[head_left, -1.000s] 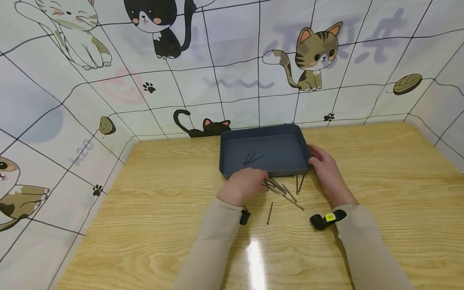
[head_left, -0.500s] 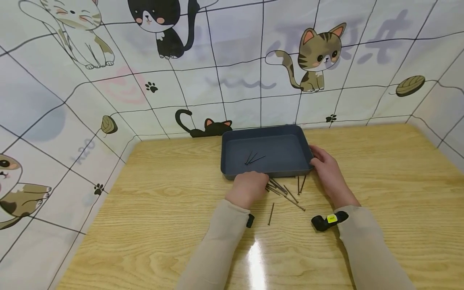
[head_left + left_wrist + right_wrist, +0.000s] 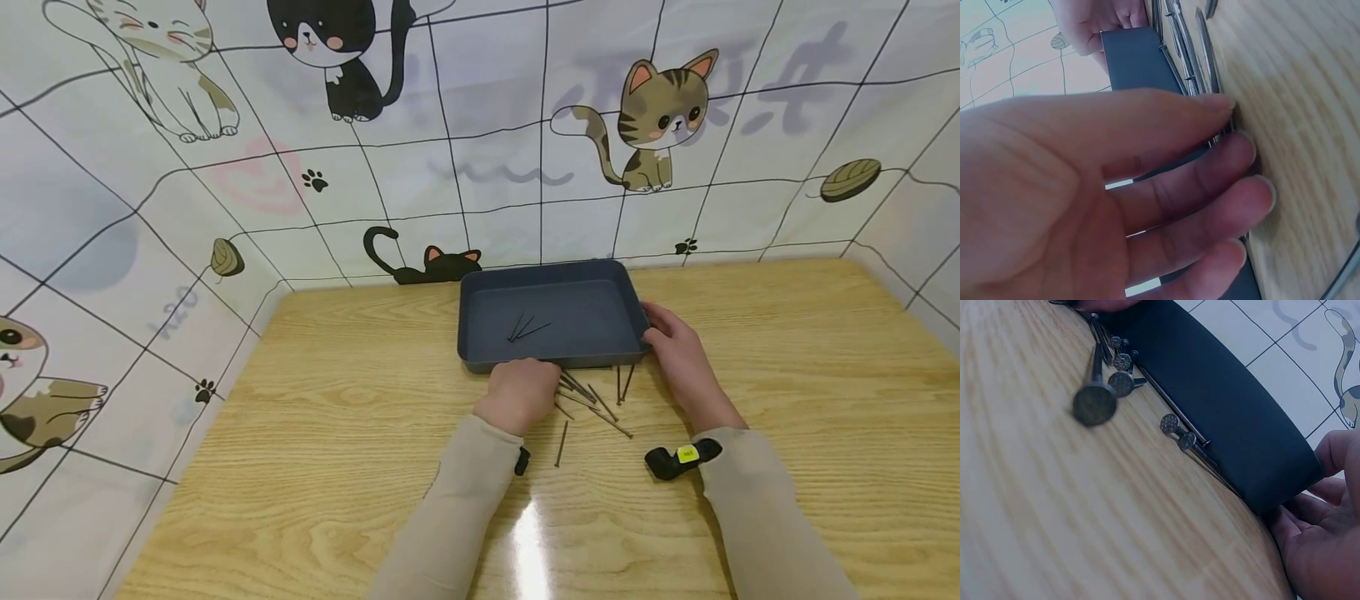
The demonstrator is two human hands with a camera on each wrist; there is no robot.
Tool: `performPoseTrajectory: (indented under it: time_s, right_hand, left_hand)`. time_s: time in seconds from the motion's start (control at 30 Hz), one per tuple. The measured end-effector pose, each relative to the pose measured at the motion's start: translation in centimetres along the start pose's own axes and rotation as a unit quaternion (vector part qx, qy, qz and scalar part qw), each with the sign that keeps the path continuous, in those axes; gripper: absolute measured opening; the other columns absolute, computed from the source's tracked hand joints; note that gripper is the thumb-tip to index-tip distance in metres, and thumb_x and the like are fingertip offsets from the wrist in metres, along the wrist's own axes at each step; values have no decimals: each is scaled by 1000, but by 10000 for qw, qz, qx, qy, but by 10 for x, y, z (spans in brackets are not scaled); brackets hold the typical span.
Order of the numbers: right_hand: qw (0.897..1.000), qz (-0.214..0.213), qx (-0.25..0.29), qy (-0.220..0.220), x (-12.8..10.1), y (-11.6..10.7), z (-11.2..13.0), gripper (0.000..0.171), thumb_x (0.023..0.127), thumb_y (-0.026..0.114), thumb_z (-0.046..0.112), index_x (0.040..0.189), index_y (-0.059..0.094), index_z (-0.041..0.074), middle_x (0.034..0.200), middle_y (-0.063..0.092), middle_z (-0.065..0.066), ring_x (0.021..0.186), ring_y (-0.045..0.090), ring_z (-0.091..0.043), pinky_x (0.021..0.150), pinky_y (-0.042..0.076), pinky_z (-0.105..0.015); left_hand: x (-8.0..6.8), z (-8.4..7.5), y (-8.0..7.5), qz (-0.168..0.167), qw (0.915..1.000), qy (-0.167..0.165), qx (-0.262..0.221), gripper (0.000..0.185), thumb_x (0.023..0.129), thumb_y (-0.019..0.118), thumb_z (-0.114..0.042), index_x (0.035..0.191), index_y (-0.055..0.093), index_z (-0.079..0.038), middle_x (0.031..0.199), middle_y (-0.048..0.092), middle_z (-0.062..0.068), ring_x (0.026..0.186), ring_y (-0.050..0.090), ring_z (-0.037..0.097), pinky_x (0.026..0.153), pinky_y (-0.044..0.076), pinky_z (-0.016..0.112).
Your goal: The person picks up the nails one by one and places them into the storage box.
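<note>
Nails (image 3: 577,387) lie in a loose pile on a wood-grain table (image 3: 337,417), just in front of a dark blue tray (image 3: 592,304) w/ three thin nails (image 3: 534,331) inside. L hand (image 3: 519,395), thumb and fingertips at the pile, looks to be pinching nails, tho fingers partly hide them; R hand (image 3: 678,346) grips the tray nr its R front corner. One nail (image 3: 561,443) lies apart.

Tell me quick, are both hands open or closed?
Left hand: curled at the nails; whether it grips any cannot be told.
Right hand: holding the tray.
</note>
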State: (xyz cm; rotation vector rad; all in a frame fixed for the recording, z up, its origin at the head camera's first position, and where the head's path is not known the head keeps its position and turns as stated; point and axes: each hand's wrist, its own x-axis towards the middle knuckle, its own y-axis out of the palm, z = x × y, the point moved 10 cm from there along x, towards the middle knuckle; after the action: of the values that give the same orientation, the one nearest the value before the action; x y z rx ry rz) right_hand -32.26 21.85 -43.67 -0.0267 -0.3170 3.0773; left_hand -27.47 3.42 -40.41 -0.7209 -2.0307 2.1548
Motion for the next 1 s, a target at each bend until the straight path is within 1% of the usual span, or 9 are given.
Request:
performPoseTrajectory:
  time_s: [0.13, 0.23, 0.27, 0.37, 0.47, 0.53, 0.73, 0.9, 1.0]
  right_hand:
    - [10000, 3, 13, 6, 0, 1, 0, 50, 92, 36, 10, 141, 26, 11, 143, 27, -10, 127, 31, -22, 95, 32, -36]
    - [10000, 14, 37, 1, 0, 1, 1, 50, 92, 35, 10, 142, 25, 11, 143, 27, -11, 126, 31, -23, 95, 31, -37]
    - [10000, 16, 40, -7, 0, 1, 1, 50, 92, 35, 10, 142, 25, 11, 143, 27, -11, 126, 31, -23, 95, 31, -38]
    - [10000, 25, 32, -6, -1, 0, 1, 51, 93, 35, 10, 142, 24, 11, 143, 26, -12, 127, 31, -25, 96, 30, -40]
    - [10000, 16, -2, 40, -1, 0, 0, 51, 92, 35, 10, 142, 24, 11, 143, 27, -10, 127, 30, -23, 96, 30, -38]
    - [10000, 3, -23, 47, -1, -1, 0, 51, 92, 35, 10, 142, 24, 11, 143, 27, -10, 127, 30, -22, 95, 31, -36]
    - [10000, -22, -49, 58, 0, 0, -2, 51, 92, 37, 11, 142, 25, 12, 143, 28, -9, 127, 30, -21, 94, 31, -34]
    - [10000, -22, -51, 74, 0, 0, -2, 51, 92, 37, 11, 142, 25, 11, 142, 29, -9, 127, 30, -21, 93, 31, -33]
    - [10000, 2, -13, 32, 1, 0, -2, 51, 92, 37, 11, 142, 25, 11, 142, 28, -10, 127, 31, -22, 93, 32, -32]
  left_hand:
    - [0, 0, 0, 21, 10000, -17, -31, 12, 87, 56, -19, 90, 67, -22, 76, 62, -1, 67, 59, 17, 53, 45, 36]
    - [0, -1, 1, 82, 9999, -7, -108, 11, 87, 56, -19, 85, 66, -21, 74, 61, -2, 64, 57, 16, 52, 44, 34]
    - [-1, -1, 2, 109, 9998, 11, -141, 12, 87, 55, -19, 81, 66, -21, 72, 61, -2, 61, 55, 14, 51, 43, 33]
    - [-1, -3, 3, 169, 9994, 105, -285, 24, 88, 53, -19, 65, 56, -20, 62, 53, -3, 54, 45, 12, 48, 37, 31]
    - [-2, -5, 2, 134, 9991, 224, -347, 33, 89, 51, -19, 56, 45, -19, 56, 46, -4, 52, 37, 13, 47, 32, 31]
    - [-2, -6, 2, 110, 9989, 262, -378, 36, 89, 50, -19, 55, 41, -19, 55, 40, -4, 52, 35, 13, 47, 30, 31]
    - [0, -6, 2, 50, 9988, 287, -402, 37, 89, 49, -19, 54, 39, -19, 52, 34, -4, 49, 32, 13, 44, 28, 29]
    - [0, -4, -2, 3, 9979, 347, -545, 31, 87, 51, -20, 57, 43, -20, 54, 38, -5, 49, 36, 11, 44, 31, 28]
    - [-1, -1, -11, -162, 9961, 401, -771, 22, 86, 52, -20, 65, 48, -20, 59, 43, -7, 52, 40, 10, 47, 33, 27]
